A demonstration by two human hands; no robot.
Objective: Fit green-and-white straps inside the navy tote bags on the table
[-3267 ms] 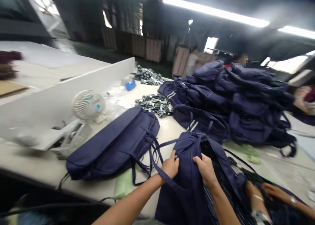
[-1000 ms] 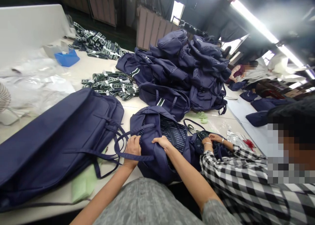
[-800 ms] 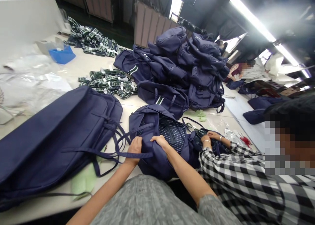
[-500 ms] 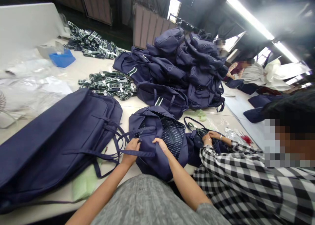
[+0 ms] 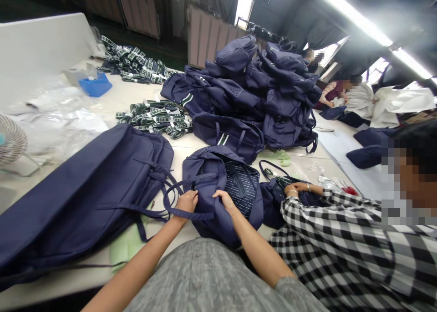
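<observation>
An open navy bag with a striped, printed lining lies on the table right in front of me. My left hand pinches the bag's left side, beside a looped navy strap. The fingers of my right hand are closed on the fabric edge at the bag's opening. Left of it lies a large navy bag with its straps trailing toward my left hand.
Behind are a pile of navy bags, bundled striped straps, a blue box and a fan. At the right, a person in a checked shirt handles another navy bag. Green wrapping lies near my left forearm.
The view has shifted slightly, showing more of the fan at the left. Both hands keep their hold on the bag, and my left fingers have moved a little along its fabric.
</observation>
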